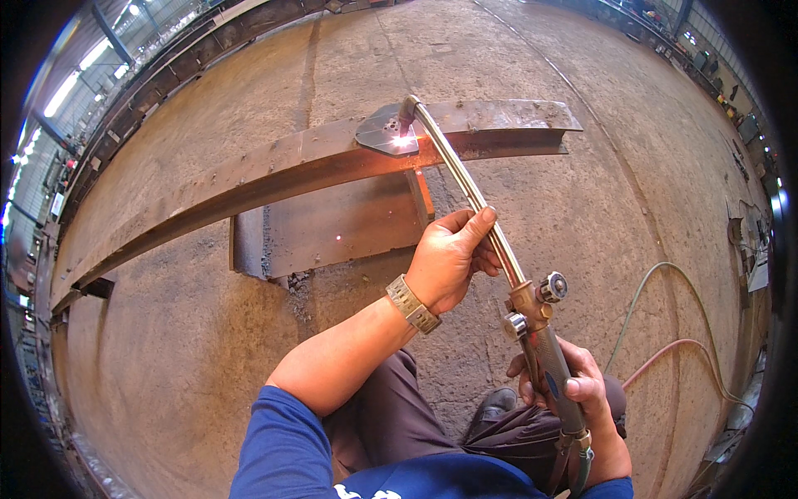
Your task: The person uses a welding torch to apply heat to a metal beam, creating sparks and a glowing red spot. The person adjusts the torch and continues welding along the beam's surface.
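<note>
Both my hands hold a long gas cutting torch (465,176) that slants up and leftward across the view. My left hand (451,256), with a watch on the wrist, pinches its metal tubes about midway. Lower down, my right hand (579,381) wraps round the dark handle behind the two valve knobs. The torch's bent head (407,111) points down at a small dark steel plate (378,133) with several holes in it. A bright glow with sparks burns at the plate's near right edge. The plate rests on a long rusty steel beam (224,170).
A wider steel piece (341,224) lies on the near side of the beam, its edge by the glow lit orange. A green hose (644,287) and a red hose (665,343) curve over the concrete floor (582,216) at right. My shoe (497,402) is below.
</note>
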Demonstrator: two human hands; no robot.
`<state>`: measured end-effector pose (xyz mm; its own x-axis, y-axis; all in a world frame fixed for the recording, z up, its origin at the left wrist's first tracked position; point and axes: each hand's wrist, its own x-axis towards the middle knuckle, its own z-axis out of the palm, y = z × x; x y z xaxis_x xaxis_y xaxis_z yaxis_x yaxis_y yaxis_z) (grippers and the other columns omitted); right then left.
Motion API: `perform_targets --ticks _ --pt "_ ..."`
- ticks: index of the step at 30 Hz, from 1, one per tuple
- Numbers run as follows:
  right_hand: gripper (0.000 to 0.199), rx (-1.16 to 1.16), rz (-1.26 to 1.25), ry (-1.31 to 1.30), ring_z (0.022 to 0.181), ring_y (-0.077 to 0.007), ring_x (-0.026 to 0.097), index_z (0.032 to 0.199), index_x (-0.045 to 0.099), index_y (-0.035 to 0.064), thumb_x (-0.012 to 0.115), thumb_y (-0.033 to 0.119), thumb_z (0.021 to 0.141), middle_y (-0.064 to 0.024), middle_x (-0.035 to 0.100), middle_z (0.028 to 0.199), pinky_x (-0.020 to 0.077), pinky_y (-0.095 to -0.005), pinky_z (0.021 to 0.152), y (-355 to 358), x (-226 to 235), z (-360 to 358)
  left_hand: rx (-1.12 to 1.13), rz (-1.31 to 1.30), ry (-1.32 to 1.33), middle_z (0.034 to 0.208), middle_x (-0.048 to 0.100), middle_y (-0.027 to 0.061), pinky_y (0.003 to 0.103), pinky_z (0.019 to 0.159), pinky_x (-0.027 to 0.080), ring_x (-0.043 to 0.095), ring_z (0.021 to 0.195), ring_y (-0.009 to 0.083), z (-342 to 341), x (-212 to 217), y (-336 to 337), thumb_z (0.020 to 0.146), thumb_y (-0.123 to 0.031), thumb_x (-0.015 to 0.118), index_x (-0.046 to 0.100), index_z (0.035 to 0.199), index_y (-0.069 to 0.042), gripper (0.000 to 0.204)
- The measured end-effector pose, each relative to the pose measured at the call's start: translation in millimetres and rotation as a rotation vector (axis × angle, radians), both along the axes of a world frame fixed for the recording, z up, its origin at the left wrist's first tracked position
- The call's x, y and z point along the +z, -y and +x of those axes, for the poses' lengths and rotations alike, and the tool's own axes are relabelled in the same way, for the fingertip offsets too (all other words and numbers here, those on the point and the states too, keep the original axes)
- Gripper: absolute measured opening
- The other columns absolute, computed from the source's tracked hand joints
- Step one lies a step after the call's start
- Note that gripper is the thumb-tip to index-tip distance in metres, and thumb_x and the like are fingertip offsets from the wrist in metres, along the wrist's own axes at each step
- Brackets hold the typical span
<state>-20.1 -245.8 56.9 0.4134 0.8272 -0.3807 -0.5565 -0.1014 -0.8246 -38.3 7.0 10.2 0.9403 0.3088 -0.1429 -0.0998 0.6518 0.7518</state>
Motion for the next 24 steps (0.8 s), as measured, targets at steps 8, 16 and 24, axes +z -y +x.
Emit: perform_targets --ticks 8,16,24 --pt "0.105 -0.001 -0.012 0.003 0.074 -0.0208 0.066 0.14 0.039 -0.0111 0.076 0.047 0.061 -0.0239 0.062 0.108 0.0494 -0.0247 0.057 -0.6 1.8 -0.3 -0.005 0.005 0.01 0.075 0.066 0.0054 0.025 0.054 0.052 0.065 0.062 0.0135 0.1 0.0 -0.1 0.094 -0.034 0.066 0.06 0.093 -0.005 0.03" --pt "0.104 0.001 0.006 -0.003 0.075 -0.0209 0.066 0.139 0.039 -0.0119 0.076 0.047 0.061 -0.0246 0.062 0.109 0.0488 -0.0245 0.057 0.4 0.3 -0.1 -0.002 -0.021 0.0 0.075 0.065 0.0049 0.025 0.053 0.052 0.064 0.061 0.0135 1.0 0.1 0.7 0.094 -0.033 0.066 0.06 0.094 -0.005 0.029" --pt "0.105 0.007 0.001 0.0 0.076 -0.0215 0.066 0.139 0.039 -0.0116 0.075 0.05 0.061 -0.0249 0.062 0.108 0.0488 -0.025 0.057 -0.7 2.1 -0.7 0.003 -0.017 -0.006 0.075 0.066 0.0055 0.025 0.052 0.051 0.064 0.06 0.0137 0.9 0.5 1.4 0.093 -0.033 0.066 0.059 0.093 -0.005 0.029"
